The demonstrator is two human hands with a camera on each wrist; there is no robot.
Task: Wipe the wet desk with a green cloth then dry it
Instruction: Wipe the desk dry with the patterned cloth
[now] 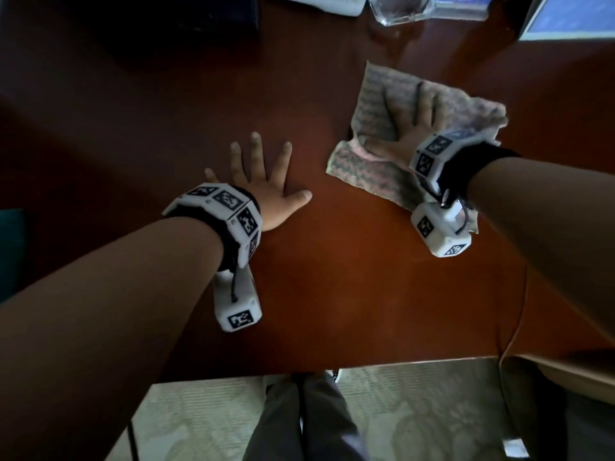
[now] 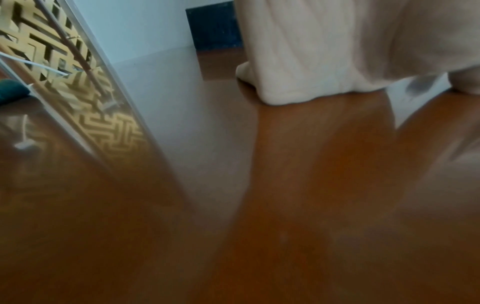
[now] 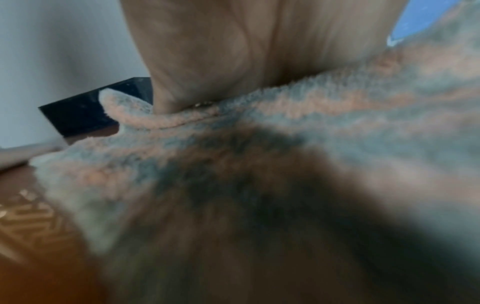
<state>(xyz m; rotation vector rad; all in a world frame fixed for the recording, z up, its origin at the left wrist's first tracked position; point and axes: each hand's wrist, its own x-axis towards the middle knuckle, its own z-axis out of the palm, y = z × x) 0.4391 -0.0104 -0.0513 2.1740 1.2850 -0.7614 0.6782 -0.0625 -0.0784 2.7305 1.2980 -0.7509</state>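
A crumpled cloth (image 1: 369, 171) with a pale green and pink weave lies on the right half of the brown desk (image 1: 332, 277). My right hand (image 1: 407, 126) lies flat on it, fingers spread and straight, pressing it onto the desk. In the right wrist view the palm (image 3: 259, 41) bears down on the fuzzy cloth (image 3: 337, 123). My left hand (image 1: 263, 181) rests flat on the bare desk to the left of the cloth, fingers spread, holding nothing. The left wrist view shows that palm (image 2: 337, 41) on the glossy desk (image 2: 285, 205).
Along the back edge stand a dark box (image 1: 199, 15), a white object (image 1: 319, 1), a clear glass item (image 1: 399, 8) and a blue-lit screen (image 1: 572, 18). The desk's front edge (image 1: 332, 369) runs just above my legs. A teal thing (image 1: 10, 247) sits at the far left.
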